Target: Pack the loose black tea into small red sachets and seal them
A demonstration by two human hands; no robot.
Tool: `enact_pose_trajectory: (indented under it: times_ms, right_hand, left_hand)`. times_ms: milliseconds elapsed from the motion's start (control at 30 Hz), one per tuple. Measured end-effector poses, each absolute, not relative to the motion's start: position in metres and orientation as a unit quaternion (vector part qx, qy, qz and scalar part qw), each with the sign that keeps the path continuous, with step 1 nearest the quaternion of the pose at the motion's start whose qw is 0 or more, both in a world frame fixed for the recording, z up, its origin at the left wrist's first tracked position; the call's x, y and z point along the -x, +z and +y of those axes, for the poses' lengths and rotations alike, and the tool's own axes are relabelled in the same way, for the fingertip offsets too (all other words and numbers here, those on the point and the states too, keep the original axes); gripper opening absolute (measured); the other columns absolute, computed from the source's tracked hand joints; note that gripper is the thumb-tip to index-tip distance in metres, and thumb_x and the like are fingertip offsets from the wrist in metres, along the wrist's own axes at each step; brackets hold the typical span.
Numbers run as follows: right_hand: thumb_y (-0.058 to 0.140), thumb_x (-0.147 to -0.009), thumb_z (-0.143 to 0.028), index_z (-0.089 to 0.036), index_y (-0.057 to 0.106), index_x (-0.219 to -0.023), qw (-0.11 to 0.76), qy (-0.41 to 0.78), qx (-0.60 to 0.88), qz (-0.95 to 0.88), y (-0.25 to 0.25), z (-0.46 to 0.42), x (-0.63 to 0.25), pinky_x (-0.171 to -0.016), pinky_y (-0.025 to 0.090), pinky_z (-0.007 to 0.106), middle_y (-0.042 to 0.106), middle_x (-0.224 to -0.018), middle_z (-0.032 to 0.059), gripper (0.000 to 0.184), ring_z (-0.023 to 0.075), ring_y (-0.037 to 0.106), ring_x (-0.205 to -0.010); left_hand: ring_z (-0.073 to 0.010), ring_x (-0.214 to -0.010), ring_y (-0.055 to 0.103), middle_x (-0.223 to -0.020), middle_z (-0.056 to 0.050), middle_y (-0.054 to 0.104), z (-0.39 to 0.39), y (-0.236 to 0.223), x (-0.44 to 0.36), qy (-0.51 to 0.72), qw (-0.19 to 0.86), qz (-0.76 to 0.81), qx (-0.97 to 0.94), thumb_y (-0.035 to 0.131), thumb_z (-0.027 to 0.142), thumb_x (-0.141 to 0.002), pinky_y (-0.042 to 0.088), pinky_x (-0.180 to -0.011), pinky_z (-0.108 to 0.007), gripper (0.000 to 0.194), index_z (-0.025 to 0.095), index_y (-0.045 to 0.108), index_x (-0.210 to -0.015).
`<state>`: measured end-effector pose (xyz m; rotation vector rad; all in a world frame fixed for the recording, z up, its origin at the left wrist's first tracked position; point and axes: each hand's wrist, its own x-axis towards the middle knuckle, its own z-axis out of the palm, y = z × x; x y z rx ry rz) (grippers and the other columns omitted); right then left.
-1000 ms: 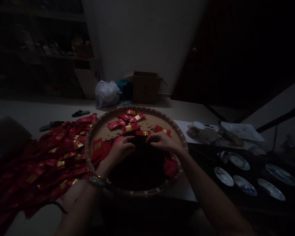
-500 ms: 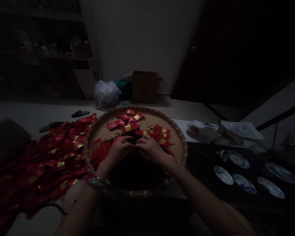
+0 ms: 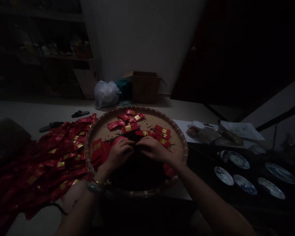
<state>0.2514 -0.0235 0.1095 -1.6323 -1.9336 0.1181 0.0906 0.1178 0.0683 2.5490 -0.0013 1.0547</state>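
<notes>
In front of me is a round woven bamboo tray with a dark heap, apparently loose tea leaves, on its near side. Over the heap's far part, my left hand has its fingers curled together. A pinkish-red packet shows just behind those fingers; whether they grip it I cannot tell. My right hand faces it across a small gap, fingers bent and pinched, their contents hidden in the dark. Red packets with gold labels lie in the tray beyond my hands, more at the right.
A large pile of red packets spreads over the floor at left, near dark slippers. Behind the tray stand a white plastic bag and an open cardboard box. Blue-and-white dishes sit on a dark surface at right.
My hands have drawn slightly apart and come a little nearer to me. The packets in the tray stay where they were.
</notes>
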Motion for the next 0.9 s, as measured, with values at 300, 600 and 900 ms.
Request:
enact_pose_trajectory:
  times_ms: [300, 600, 900]
  right_hand:
    - [0.064, -0.083, -0.023, -0.017, 0.066, -0.094, 0.059, 0.051, 0.707, -0.703, 0.119, -0.037, -0.238, -0.072, 0.043, 0.029, 0.058, -0.096, 0.0084, 0.013, 0.0189, 0.053, -0.087]
    - [0.053, -0.090, -0.027, -0.018, 0.064, -0.102, -0.030, 0.036, 0.693, -0.719, 0.113, -0.048, -0.221, -0.068, 0.041, 0.029, 0.060, -0.099, 0.0085, 0.019, 0.0197, 0.054, -0.085]
    - [0.053, -0.090, -0.035, -0.019, 0.067, -0.099, -0.025, 0.044, 0.696, -0.716, 0.107, -0.037, -0.210, -0.072, 0.042, 0.035, 0.058, -0.099, 0.0115, 0.023, 0.0249, 0.052, -0.092]
  left_hand:
    - [-0.0155, -0.088, 0.066, -0.103, -0.008, 0.069, 0.105, 0.066, -0.081, 0.357, 0.157, -0.018, -0.920, 0.055, 0.016, -0.084, 0.055, -0.074, -0.027, 0.012, 0.019, 0.064, -0.076]
    - [-0.0113, -0.075, 0.068, -0.090, -0.006, 0.072, 0.091, 0.055, -0.061, 0.377, 0.120, -0.053, -0.917, 0.051, 0.016, -0.087, 0.055, -0.066, -0.019, 0.017, 0.018, 0.066, -0.080]
    - [-0.0116, -0.075, 0.068, -0.093, -0.006, 0.071, 0.096, 0.052, -0.062, 0.367, 0.140, -0.035, -0.919, 0.051, 0.017, -0.086, 0.054, -0.066, -0.019, 0.019, 0.020, 0.068, -0.077]
